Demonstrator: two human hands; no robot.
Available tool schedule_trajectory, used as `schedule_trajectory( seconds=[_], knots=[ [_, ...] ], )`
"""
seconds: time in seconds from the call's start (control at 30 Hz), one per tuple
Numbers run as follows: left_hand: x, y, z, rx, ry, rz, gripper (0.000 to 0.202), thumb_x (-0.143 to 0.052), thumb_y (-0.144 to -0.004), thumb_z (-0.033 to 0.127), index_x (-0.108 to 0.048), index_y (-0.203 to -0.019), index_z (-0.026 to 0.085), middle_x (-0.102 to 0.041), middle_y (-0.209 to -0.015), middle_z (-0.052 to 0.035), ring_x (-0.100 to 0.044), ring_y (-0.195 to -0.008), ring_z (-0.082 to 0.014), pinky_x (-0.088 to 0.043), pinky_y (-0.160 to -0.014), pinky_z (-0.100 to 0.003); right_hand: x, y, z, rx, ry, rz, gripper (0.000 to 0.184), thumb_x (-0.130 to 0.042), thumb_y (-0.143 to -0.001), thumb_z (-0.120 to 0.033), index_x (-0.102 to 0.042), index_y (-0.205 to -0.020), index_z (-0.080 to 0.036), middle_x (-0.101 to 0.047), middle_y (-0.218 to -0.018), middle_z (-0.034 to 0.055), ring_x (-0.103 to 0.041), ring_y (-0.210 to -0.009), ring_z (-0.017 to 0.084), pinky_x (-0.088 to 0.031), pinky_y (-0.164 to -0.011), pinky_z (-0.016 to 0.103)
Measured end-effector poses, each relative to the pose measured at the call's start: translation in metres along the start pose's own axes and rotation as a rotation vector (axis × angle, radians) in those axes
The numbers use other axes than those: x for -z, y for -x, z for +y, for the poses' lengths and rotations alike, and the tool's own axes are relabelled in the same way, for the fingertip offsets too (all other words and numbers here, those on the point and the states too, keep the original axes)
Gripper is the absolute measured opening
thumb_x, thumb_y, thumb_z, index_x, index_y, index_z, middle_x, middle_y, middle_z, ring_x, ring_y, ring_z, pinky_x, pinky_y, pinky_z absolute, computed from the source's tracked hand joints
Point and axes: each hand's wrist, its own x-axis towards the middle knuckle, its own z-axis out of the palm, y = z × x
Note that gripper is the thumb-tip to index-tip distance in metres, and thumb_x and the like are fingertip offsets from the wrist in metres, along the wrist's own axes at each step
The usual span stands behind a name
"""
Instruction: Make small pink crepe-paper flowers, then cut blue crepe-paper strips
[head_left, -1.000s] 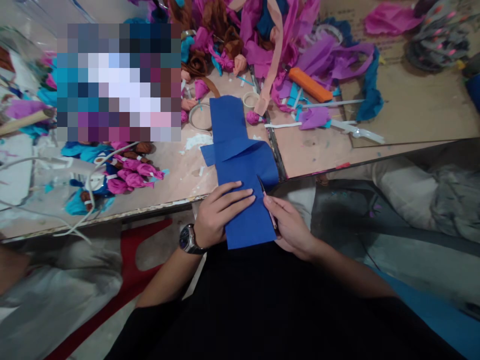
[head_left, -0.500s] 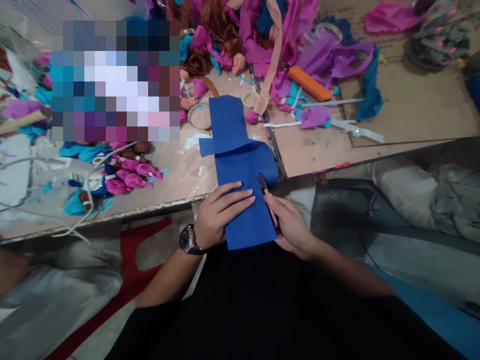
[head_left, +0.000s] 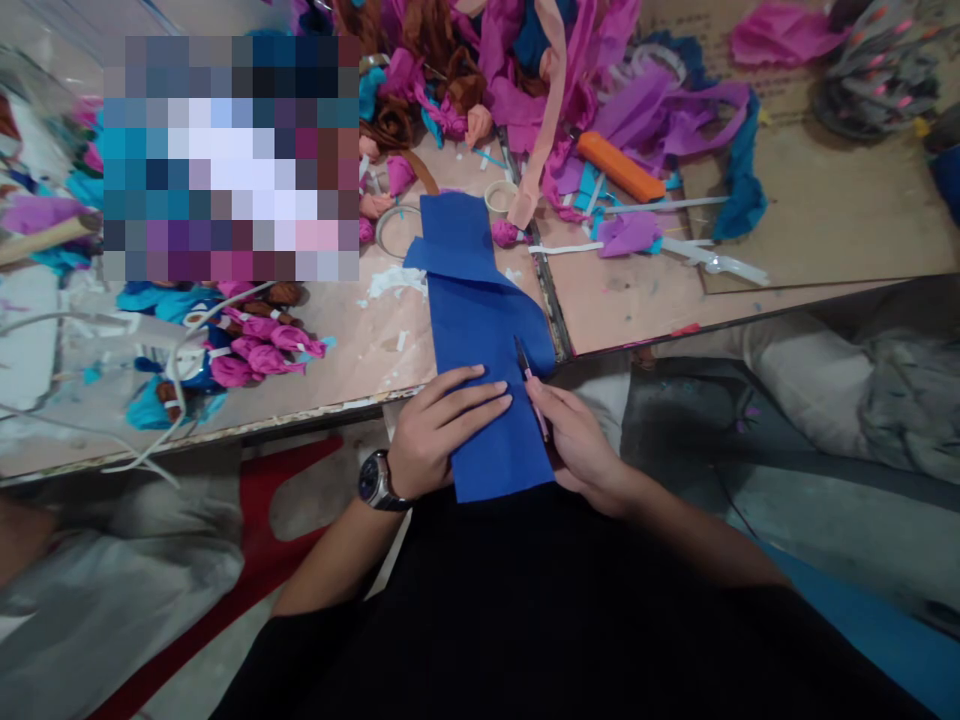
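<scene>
A long piece of blue paper (head_left: 480,330) reaches from the table past its front edge towards me, with a narrow strip of it folded across at the far part. My left hand (head_left: 442,425) holds the near part, fingers laid straight over the top and the thumb hidden. In my right hand (head_left: 577,430), at the paper's right side, are pink-handled scissors (head_left: 538,405), their dark blades pointing away from me over the sheet. The blades look nearly closed. Some of the right fingers are hidden under the paper.
Crepe paper strips (head_left: 517,90) in pink, purple and brown pile up at the back. An orange cutter (head_left: 619,167) and a tape roll (head_left: 400,232) lie near the paper. Pink wrapped pieces (head_left: 262,345) and a white cable (head_left: 176,350) are at left. Cardboard (head_left: 817,210) covers the right.
The folded strip at the far part has shifted slightly away from me and tilted. The scissors blades have drawn closer together. Both hands stay almost in place.
</scene>
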Motion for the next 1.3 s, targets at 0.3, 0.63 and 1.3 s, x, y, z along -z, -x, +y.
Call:
schedule_trajectory(
  seconds=[0.3,0.63,1.3],
  knots=[
    [-0.002,0.001,-0.002,-0.015,-0.009,0.002,0.045,-0.053,-0.108,0.031,-0.06,-0.152,0.023,-0.071,-0.142,-0.0119,-0.057,-0.146,-0.0307,-0.055,-0.115,-0.053,-0.005,-0.002,-0.005,-0.005,-0.013,-0.075,0.049,-0.09,-0.075,-0.06,-0.06,-0.073,-0.021,-0.042,-0.058,-0.0075,-0.043,-0.054,0.01,-0.039,-0.054,0.026],
    [-0.002,0.002,0.0,0.002,0.001,0.01,0.045,-0.054,-0.107,0.028,-0.061,-0.151,0.022,-0.071,-0.143,-0.0115,-0.057,-0.145,-0.0304,-0.055,-0.115,-0.053,-0.007,0.0,-0.004,0.016,0.039,-0.03,0.048,-0.088,-0.076,-0.06,-0.06,-0.073,-0.022,-0.04,-0.057,-0.0079,-0.035,-0.053,0.01,-0.034,-0.052,0.027],
    [0.0,0.004,0.011,-0.029,0.002,0.009,0.044,-0.053,-0.108,0.028,-0.061,-0.151,0.021,-0.073,-0.14,-0.0121,-0.058,-0.145,-0.03,-0.056,-0.114,-0.053,-0.008,-0.004,-0.007,0.035,0.027,-0.049,0.057,-0.089,-0.075,-0.063,-0.05,-0.063,-0.022,-0.041,-0.056,-0.0065,-0.036,-0.052,0.009,-0.036,-0.05,0.026]
  ],
)
